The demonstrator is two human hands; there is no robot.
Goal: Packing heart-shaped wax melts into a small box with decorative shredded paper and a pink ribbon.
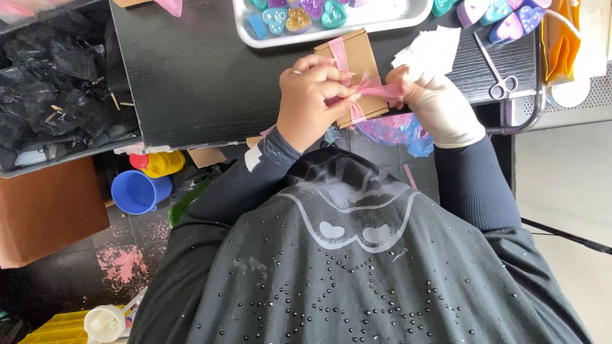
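Hands meet over a small flat brown cardboard box [357, 67] that lies at the near edge of a black wood-grain table [204, 70]. A sheer pink ribbon [373, 89] runs lengthwise over the lid and crosses near the box's near end. The left hand [312, 99], bare and with a ring on one finger, rests on the box and pinches the ribbon at the crossing, fingertips closed together on it. The right hand [430, 102], in a pale cream glove, is closed on the ribbon's other end just right of the box and holds it taut between the two hands.

Beyond the box stands a white rectangular tray [395, 19] with small heart-shaped pieces [299, 16] in teal, purple and gold glitter; more of the same hearts lie to the right of the tray. Crumpled white tissue paper [430, 48] lies beside the gloved hand, and slim steel scissors [494, 67] lie farther right on the table. Below the table edge hangs a blue and pink plastic bag [398, 130]. On the floor to the left are a round blue plastic tub [137, 191] and a yellow container [162, 162].
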